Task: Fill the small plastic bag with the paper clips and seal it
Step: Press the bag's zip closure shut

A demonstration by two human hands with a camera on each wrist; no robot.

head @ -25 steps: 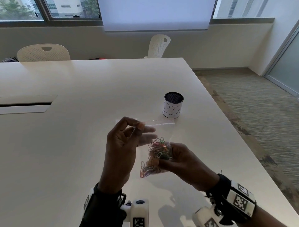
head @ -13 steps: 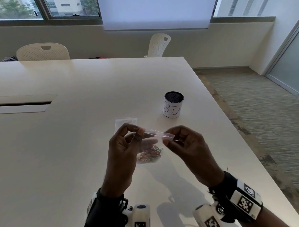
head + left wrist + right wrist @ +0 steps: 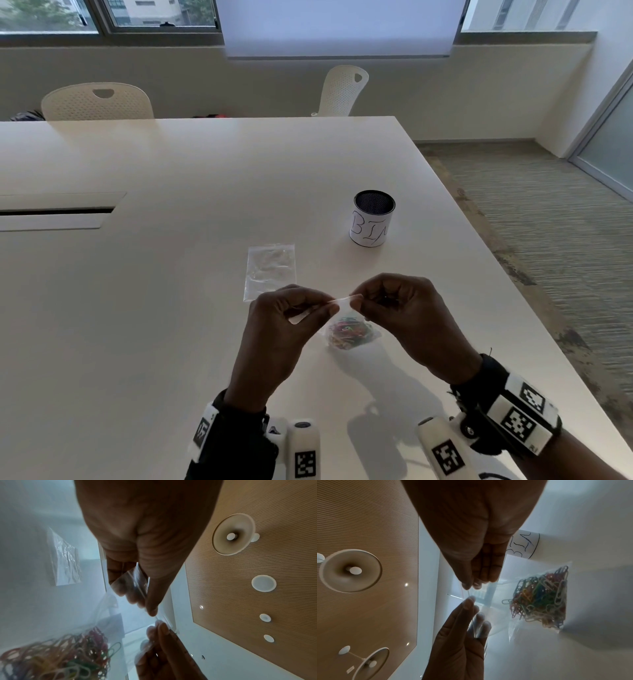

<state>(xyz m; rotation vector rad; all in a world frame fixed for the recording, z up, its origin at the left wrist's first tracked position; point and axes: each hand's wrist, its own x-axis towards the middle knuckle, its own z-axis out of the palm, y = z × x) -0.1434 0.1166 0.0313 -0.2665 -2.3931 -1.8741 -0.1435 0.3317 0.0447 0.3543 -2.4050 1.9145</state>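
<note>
A small clear plastic bag (image 3: 344,299) hangs between my hands low over the white table (image 3: 171,308). Coloured paper clips (image 3: 351,332) are bunched in its bottom; whether they touch the table I cannot tell. My left hand (image 3: 325,306) pinches the left part of the bag's top strip. My right hand (image 3: 359,301) pinches the right part, close beside it. In the left wrist view the left hand (image 3: 145,601) pinches the film, with the paper clips (image 3: 60,660) blurred below. The right wrist view shows the right hand (image 3: 469,586) on the strip and the paper clips (image 3: 541,600) inside the bag.
A second, empty clear bag (image 3: 270,270) lies flat on the table just beyond my left hand. A white cup marked BIN (image 3: 373,222) stands farther back to the right. The table's right edge (image 3: 496,274) runs close by. White chairs (image 3: 97,102) stand at the far side.
My right hand let go of the bag's bottom with the clips and came up to pinch the top strip. The bag sank toward the table and my hands drew closer together.
</note>
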